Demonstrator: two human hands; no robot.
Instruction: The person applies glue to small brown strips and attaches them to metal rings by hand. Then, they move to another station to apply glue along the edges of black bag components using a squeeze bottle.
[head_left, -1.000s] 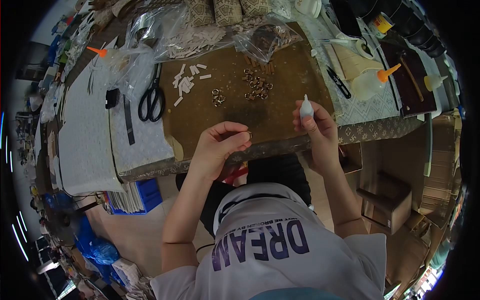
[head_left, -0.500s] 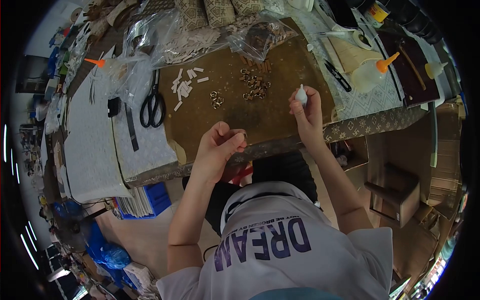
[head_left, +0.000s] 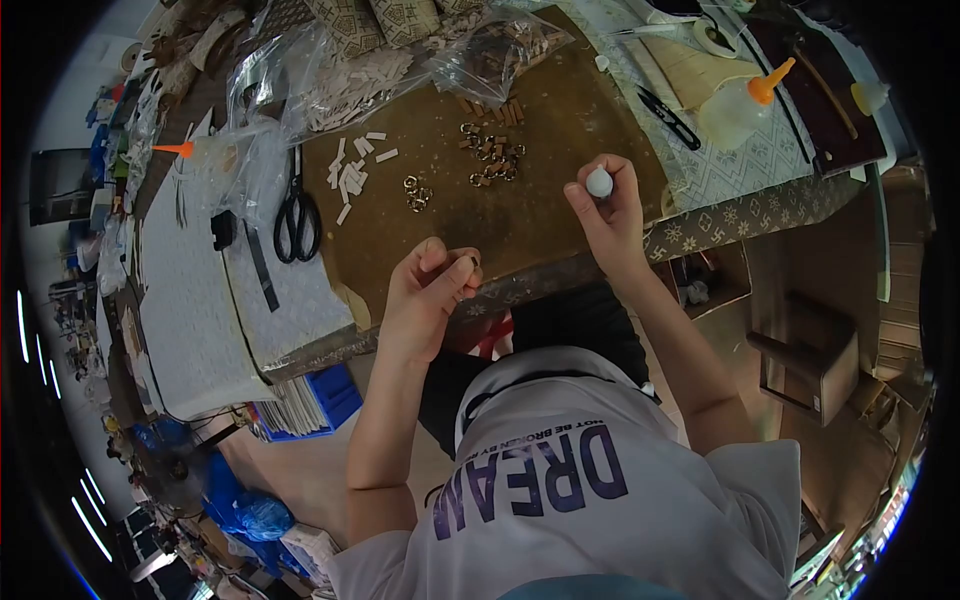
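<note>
My left hand (head_left: 432, 285) is closed in a pinch near the table's front edge. A tiny dark bit shows at its fingertips, mostly hidden, and I cannot make out what it is. Raised over the right part of the brown mat (head_left: 400, 225), my right hand (head_left: 612, 215) grips a small white nozzle bottle (head_left: 599, 183), whose rounded end faces me. Between and beyond the hands lie a small cluster of metal rings (head_left: 417, 194), a larger pile of rings with brown strips (head_left: 495, 157), and several pale strips (head_left: 352, 172).
Black scissors (head_left: 297, 225) lie left of the mat. Clear plastic bags (head_left: 365, 85) of small pieces sit at the back. A black-handled cutter (head_left: 668, 118) and an orange-tipped bottle (head_left: 735, 108) are on the right. A blue bin (head_left: 333, 397) stands below the table.
The white bottle has tipped: its nozzle pointed up before, and now its rounded end shows. My left hand keeps its pinch. The whole view has shifted slightly.
</note>
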